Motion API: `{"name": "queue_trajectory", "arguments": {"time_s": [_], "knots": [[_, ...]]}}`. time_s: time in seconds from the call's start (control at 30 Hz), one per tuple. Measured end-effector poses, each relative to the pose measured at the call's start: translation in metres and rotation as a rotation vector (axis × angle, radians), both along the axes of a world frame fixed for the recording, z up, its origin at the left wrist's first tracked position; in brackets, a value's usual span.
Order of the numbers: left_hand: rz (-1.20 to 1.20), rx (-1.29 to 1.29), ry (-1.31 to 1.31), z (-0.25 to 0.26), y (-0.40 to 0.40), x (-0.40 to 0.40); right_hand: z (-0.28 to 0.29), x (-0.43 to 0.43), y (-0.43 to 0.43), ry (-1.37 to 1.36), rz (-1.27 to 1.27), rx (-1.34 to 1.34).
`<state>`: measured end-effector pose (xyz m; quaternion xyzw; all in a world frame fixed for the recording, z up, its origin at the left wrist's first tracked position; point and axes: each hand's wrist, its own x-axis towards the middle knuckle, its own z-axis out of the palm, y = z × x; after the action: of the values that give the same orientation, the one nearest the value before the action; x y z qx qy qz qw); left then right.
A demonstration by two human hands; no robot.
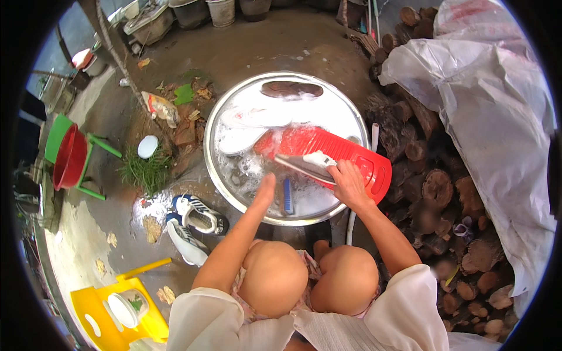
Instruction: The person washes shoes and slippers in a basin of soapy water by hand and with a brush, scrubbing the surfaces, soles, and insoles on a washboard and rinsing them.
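Observation:
A round metal basin (210, 171) of soapy water stands before my knees, with a red plastic washboard (338, 147) leaning over its right rim. My right hand (351, 182) grips one end of a grey and white shoe (303, 166), tilted above the washboard. Over the basin's near left part is my left hand (266, 188), seen edge-on, with nothing visible in it. A blue-bristled brush (287, 196) lies in the water just right of it. White insoles or shoe parts (254, 118) lie in the suds at the left, and a dark brown sole (292, 89) lies at the far side.
Blue and white sneakers (197, 219) stand on the wet ground at the left. Beyond are a yellow stool (99, 298) with a lidded container (127, 309) and a green chair (59, 134) with a red basin (68, 160). Stacked firewood (439, 188) and plastic sheeting (487, 109) flank the right.

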<state>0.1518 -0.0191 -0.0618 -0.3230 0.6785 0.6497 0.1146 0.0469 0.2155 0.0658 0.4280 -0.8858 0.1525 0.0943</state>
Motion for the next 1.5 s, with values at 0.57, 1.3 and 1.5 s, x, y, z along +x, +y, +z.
{"name": "queue_trajectory", "arguments": {"time_s": [0.57,1.3,1.5], "knots": [[0.193,-0.143,0.626,0.108,0.003,0.024,0.033,-0.013,-0.048,-1.679,-0.301,-1.270],[-0.308,-1.675,0.752,0.252,0.095,-0.014,0.051,-0.062,-0.103,-1.692,0.685,-1.949],[-0.252,-1.637,0.872,0.237,0.109,-0.019,0.058,-0.068,-0.091,-1.615,0.547,-1.980]]}}
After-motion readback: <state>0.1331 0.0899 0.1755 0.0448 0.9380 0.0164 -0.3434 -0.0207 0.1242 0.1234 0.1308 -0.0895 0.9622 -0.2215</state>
